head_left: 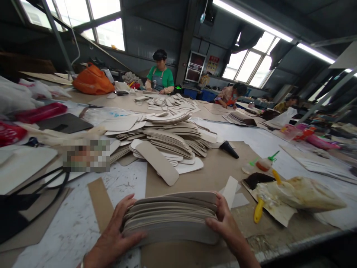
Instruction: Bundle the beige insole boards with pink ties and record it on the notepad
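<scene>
A thick stack of beige cardboard insole pieces [171, 217] lies on the table right in front of me. My left hand [117, 232] grips its left end, thumb across the front face. My right hand [225, 223] clasps its right end, fingers curled over the top. Just beyond lies a single long beige piece [157, 162], and behind it a large loose heap of the same cut pieces [167, 137].
A glue-smeared brush with a yellow handle [259, 208] and stained paper [295, 193] lie to the right, near a small glue bottle [264, 163] and a black cone [228, 149]. Black straps [36, 190] and boards sit left. People work at the far side [159, 76].
</scene>
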{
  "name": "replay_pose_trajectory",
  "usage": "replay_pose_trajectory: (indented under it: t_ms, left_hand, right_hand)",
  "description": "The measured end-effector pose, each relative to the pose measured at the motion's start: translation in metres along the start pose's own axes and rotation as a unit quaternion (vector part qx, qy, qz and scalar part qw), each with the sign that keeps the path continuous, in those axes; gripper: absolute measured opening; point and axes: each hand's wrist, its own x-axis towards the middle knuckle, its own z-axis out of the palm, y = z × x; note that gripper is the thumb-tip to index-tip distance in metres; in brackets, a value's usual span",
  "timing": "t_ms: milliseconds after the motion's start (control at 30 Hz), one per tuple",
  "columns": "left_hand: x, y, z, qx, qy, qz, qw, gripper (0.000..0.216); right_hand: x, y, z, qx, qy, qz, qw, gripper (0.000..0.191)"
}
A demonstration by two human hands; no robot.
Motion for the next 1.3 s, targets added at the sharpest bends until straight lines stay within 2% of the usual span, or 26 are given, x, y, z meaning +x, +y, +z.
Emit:
replay_pose_trajectory:
  t_ms: [67, 100, 167, 233, 333, 400, 467, 567, 633, 667, 733, 800, 933, 1100, 1233, 1300]
  left_hand:
    - [-0.002, 0.003, -0.001, -0.023, -0.043, -0.012, 0.999, 0.066]
    - [-0.004, 0.005, -0.001, -0.028, -0.066, -0.016, 0.997, 0.066]
    - [-0.006, 0.009, -0.003, -0.029, -0.094, -0.016, 0.995, 0.063]
    - [-0.008, 0.012, -0.004, -0.031, -0.097, -0.004, 0.995, 0.061]
    - [-0.01, 0.011, -0.004, -0.032, -0.095, 0.002, 0.995, 0.061]
    - [-0.01, 0.008, -0.004, -0.024, -0.09, 0.002, 0.996, 0.062]
    - [-0.011, 0.005, -0.003, -0.017, -0.089, -0.004, 0.996, 0.066]
    - [-0.014, 0.003, -0.002, -0.009, -0.09, -0.015, 0.996, 0.073]
    - [-0.016, 0.006, -0.001, -0.014, -0.071, -0.009, 0.997, 0.077]
    - [-0.017, 0.009, 0.0, -0.021, -0.055, -0.002, 0.998, 0.079]
    - [-0.018, 0.016, 0.003, -0.043, -0.022, 0.008, 0.999, 0.081]
    - [-0.015, 0.024, 0.007, -0.06, 0.009, -0.005, 0.998, 0.073]
    - [-0.004, 0.035, 0.013, -0.064, 0.06, -0.04, 0.995, 0.048]
    - [-0.001, 0.041, 0.015, -0.052, 0.056, -0.015, 0.997, 0.041]
    - [-0.009, 0.029, 0.017, -0.035, 0.096, 0.014, 0.995, 0.038]
    - [-0.009, 0.017, 0.013, 0.0, 0.08, 0.037, 0.996, 0.039]
  right_hand:
    - [0.003, -0.009, -0.001, -0.013, 0.029, -0.051, 0.998, 0.081]
    - [0.004, -0.013, 0.0, -0.04, 0.044, -0.074, 0.995, 0.075]
    - [0.007, -0.019, 0.004, -0.117, 0.063, -0.099, 0.986, 0.05]
    - [0.009, -0.02, 0.009, -0.193, 0.082, -0.107, 0.972, 0.038]
    - [0.009, -0.014, 0.013, -0.268, 0.097, -0.1, 0.953, 0.031]
    - [0.007, -0.013, 0.012, -0.311, 0.059, -0.09, 0.944, 0.038]
    - [0.002, -0.017, 0.011, -0.36, -0.008, -0.095, 0.928, 0.045]
    - [-0.006, -0.026, 0.016, -0.45, -0.097, -0.122, 0.879, 0.067]
    - [-0.009, -0.03, 0.024, -0.518, -0.111, -0.126, 0.838, 0.086]
    - [-0.01, -0.03, 0.028, -0.548, -0.107, -0.127, 0.82, 0.089]
    - [-0.011, -0.028, 0.034, -0.589, -0.1, -0.133, 0.791, 0.086]
    - [-0.011, -0.025, 0.037, -0.606, -0.101, -0.148, 0.775, 0.083]
    - [-0.011, -0.023, 0.035, -0.599, -0.106, -0.174, 0.775, 0.08]
    - [-0.005, -0.027, 0.032, -0.593, -0.119, -0.167, 0.779, 0.067]
    - [0.001, -0.026, 0.035, -0.583, -0.108, -0.177, 0.786, 0.063]
    - [0.004, -0.024, 0.036, -0.579, -0.112, -0.171, 0.789, 0.063]
